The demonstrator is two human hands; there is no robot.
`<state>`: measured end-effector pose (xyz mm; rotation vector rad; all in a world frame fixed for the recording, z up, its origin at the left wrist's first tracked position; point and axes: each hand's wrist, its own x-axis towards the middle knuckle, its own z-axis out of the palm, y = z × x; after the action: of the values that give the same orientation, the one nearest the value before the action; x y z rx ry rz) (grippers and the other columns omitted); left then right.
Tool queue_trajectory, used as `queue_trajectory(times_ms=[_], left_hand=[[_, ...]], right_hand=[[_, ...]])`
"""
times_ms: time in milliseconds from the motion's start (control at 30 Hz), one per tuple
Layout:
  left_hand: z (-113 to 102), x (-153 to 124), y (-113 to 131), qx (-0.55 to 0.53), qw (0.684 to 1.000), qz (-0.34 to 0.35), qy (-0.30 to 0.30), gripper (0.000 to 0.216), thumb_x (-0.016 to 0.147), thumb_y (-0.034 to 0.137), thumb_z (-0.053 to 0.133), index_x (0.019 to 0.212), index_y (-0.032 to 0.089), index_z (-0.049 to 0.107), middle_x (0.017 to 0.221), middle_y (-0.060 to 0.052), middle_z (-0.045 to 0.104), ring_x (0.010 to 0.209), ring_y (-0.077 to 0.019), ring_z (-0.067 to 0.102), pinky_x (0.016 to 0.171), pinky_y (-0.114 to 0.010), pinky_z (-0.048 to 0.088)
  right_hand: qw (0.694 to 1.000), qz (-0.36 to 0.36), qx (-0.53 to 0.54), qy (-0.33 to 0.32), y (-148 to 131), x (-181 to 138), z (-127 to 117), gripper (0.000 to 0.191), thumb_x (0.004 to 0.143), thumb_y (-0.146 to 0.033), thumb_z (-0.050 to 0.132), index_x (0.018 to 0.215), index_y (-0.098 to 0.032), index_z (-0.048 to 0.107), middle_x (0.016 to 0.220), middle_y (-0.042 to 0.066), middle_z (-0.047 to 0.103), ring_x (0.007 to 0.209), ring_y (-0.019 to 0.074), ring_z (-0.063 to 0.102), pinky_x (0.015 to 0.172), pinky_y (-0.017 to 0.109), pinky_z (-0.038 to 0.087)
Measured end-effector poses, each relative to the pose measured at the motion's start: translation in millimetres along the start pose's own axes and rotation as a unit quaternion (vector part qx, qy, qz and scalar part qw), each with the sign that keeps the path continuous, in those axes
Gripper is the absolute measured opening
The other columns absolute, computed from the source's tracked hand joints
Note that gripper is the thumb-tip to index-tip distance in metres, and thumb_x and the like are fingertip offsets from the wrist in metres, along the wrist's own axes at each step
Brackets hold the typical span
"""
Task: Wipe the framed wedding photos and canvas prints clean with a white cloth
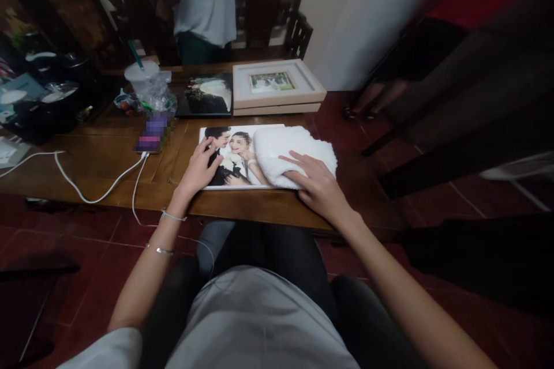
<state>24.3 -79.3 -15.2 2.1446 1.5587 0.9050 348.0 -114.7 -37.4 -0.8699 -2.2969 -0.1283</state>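
Observation:
A photo album [236, 180] with a couple's wedding picture on its front lies flat near the table's front edge. My left hand [199, 166] rests on the album's left side, fingers spread and holding nothing. A white fluffy cloth [298, 147] covers the right part of the album and hangs past its right edge. On the cloth's near side is my right hand [318, 181], its fingers pressed into the pile and gripping it. Part of the picture beneath the cloth is hidden.
Behind the album sit a pale picture frame [242, 98] and a dark photo panel [203, 105]. To the left, a phone [152, 134] trails white cables [93, 200] over the table edge. A lidded cup [141, 71] and plastic bag stand further back. Two people stand nearby.

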Motion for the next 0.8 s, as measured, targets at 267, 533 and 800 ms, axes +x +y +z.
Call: queue_trajectory(times_ms=[267, 533, 800], left_hand=[[-8.9, 1.5, -0.5, -0.014, 0.999, 0.037, -0.007, 0.040, 0.096, 0.029, 0.063, 0.134, 0.019, 0.065, 0.151, -0.015, 0.055, 0.148, -0.0295, 0.043, 0.123, -0.052, 0.031], [-8.0, 0.7, -0.3, -0.033, 0.999, 0.043, 0.007, 0.034, 0.096, 0.028, 0.063, 0.127, 0.016, 0.070, 0.146, -0.015, 0.061, 0.144, -0.0276, 0.049, 0.122, -0.053, 0.035], [-3.0, -1.2, -10.3, -0.036, 0.997, 0.056, 0.042, 0.030, 0.093, 0.029, 0.066, 0.120, 0.017, 0.073, 0.141, -0.015, 0.065, 0.139, -0.0278, 0.055, 0.119, -0.054, 0.041]], right_hand=[[1.000, -0.001, -0.026, -0.012, 19.1, 20.4, -20.0, 0.063, 0.071, 0.005, 0.053, 0.125, -0.025, 0.067, 0.140, 0.011, 0.065, 0.130, 0.0336, 0.058, 0.101, 0.054, 0.053], [0.990, -0.008, -0.011, -0.142, 59.0, 81.3, 10.7, 0.066, 0.069, 0.009, 0.046, 0.123, -0.020, 0.070, 0.144, 0.012, 0.061, 0.137, 0.0359, 0.052, 0.107, 0.056, 0.048], [0.984, 0.015, -0.021, -0.177, 21.7, 68.8, -1.2, 0.066, 0.074, 0.006, 0.044, 0.130, -0.022, 0.065, 0.141, 0.014, 0.063, 0.135, 0.0354, 0.053, 0.103, 0.056, 0.048]])
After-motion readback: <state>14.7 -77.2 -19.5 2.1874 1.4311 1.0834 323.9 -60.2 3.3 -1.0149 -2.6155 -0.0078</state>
